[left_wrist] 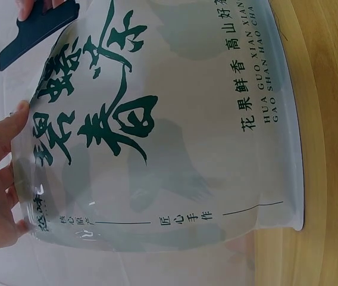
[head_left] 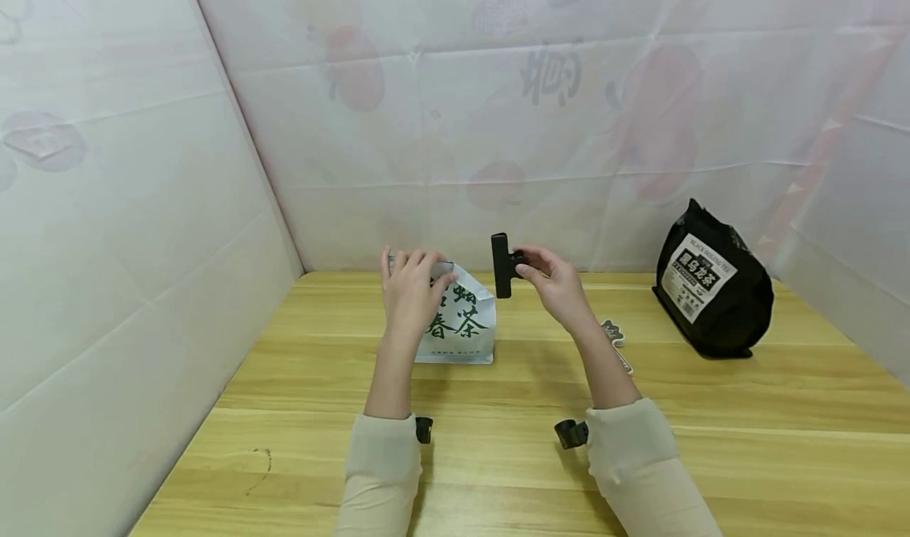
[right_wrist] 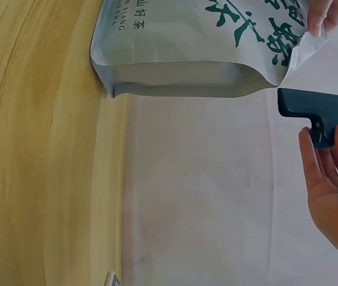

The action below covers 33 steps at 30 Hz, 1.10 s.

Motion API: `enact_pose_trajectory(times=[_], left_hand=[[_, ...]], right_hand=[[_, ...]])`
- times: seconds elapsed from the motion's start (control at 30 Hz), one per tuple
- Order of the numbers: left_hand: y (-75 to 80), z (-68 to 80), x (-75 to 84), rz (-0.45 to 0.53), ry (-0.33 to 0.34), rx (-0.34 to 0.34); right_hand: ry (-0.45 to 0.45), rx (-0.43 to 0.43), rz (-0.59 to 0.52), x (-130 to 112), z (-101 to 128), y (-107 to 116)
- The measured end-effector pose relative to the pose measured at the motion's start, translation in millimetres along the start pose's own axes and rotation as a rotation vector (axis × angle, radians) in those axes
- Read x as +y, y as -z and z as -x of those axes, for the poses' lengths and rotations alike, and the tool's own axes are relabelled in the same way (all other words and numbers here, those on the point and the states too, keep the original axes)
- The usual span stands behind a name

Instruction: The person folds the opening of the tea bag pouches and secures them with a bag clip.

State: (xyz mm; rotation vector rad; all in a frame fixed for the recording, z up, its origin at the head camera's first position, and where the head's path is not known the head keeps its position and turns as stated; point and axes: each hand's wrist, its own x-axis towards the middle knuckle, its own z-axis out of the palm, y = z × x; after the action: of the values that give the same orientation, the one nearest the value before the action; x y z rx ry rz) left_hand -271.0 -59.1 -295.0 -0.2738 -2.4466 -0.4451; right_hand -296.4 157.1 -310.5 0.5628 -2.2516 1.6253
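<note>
A white tea bag [head_left: 471,333] with green lettering stands upright on the wooden table. Its folded top edge is pinched by my left hand [head_left: 412,292], thumb in front and fingers behind. To the right of the bag, my right hand [head_left: 558,284] holds a black bag clip [head_left: 502,266] in the air between thumb and fingers. In the right wrist view the clip [right_wrist: 316,107] is close to the bag's upper corner but apart from it. The left wrist view shows the bag's printed front [left_wrist: 187,149] and my left thumb at its top.
A black tea bag [head_left: 718,284] with a white label stands at the right on the table [head_left: 498,458]. A small flat white-and-grey piece [head_left: 617,339] lies beyond my right forearm, partly covered by it. Printed cloth walls [head_left: 441,126] enclose the back and sides.
</note>
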Motion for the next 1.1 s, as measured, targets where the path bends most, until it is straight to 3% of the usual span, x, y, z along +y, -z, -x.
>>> enact_pose_trajectory(times=[0.4,0.87,1.1], left_hand=[[1.1,-0.5,0.9,0.009,0.01,-0.017],[0.4,-1.4,0.9,0.01,0.004,-0.009],[0.4,0.1,0.6,0.012,0.004,0.001]], right_hand=[[-0.007,0.11,-0.068,-14,3,-8],[0.16,0.307,-0.047,-3,1,-21],[0.166,0.309,-0.069,-13,4,-25]])
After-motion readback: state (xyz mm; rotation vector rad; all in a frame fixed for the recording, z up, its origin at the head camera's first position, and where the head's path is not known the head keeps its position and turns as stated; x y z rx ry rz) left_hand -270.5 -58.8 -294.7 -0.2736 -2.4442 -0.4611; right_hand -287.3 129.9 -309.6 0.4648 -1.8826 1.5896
